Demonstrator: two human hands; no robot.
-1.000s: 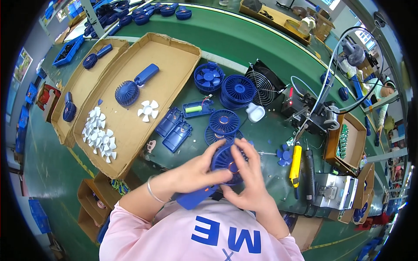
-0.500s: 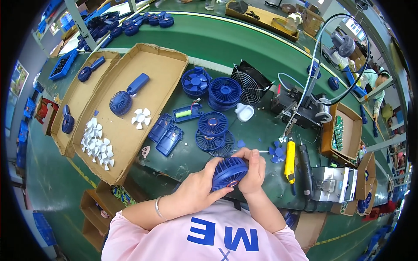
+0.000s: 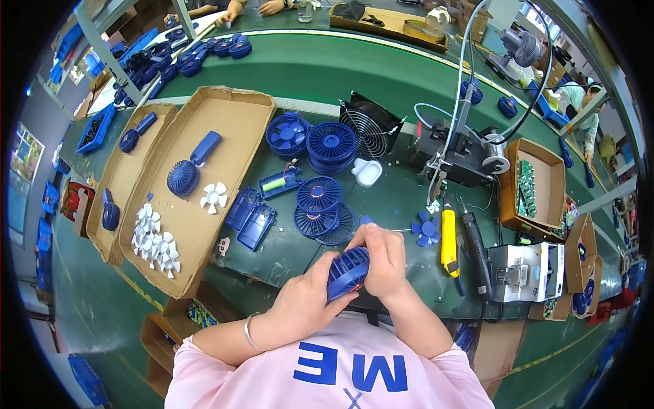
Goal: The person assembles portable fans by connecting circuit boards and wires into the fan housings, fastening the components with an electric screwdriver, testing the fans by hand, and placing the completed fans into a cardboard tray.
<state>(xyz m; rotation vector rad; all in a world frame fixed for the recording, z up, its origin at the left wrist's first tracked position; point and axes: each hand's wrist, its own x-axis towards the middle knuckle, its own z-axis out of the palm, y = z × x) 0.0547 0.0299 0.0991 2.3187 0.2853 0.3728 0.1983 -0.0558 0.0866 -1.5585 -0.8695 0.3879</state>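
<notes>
Close in front of my body, a round blue fan head [image 3: 348,274] with a slotted rim is held between both hands. My left hand [image 3: 305,294] wraps its left side, thumb below and fingers above. On the other side my right hand [image 3: 383,264] grips the rim with bent fingers, hiding part of it. Just beyond lie blue round fan grilles [image 3: 319,195], partly overlapping. A blue fan blade [image 3: 426,230] rests to the right of my right hand, near a yellow-handled tool [image 3: 449,245] and a black pen-shaped tool [image 3: 475,253].
Left, a cardboard tray [image 3: 228,109] bears white fan blades [image 3: 155,244] and a blue handheld fan [image 3: 184,178]. Blue handle shells [image 3: 251,219] lie beside it. A black soldering machine [image 3: 449,153] with a solder spool stands right, near a box of green circuit boards [image 3: 526,187]. Other people work farther off.
The fan head is turned and tilted more onto its side in my hands. My right hand's fingers have shifted along its upper rim. The whole view has swung slightly.
</notes>
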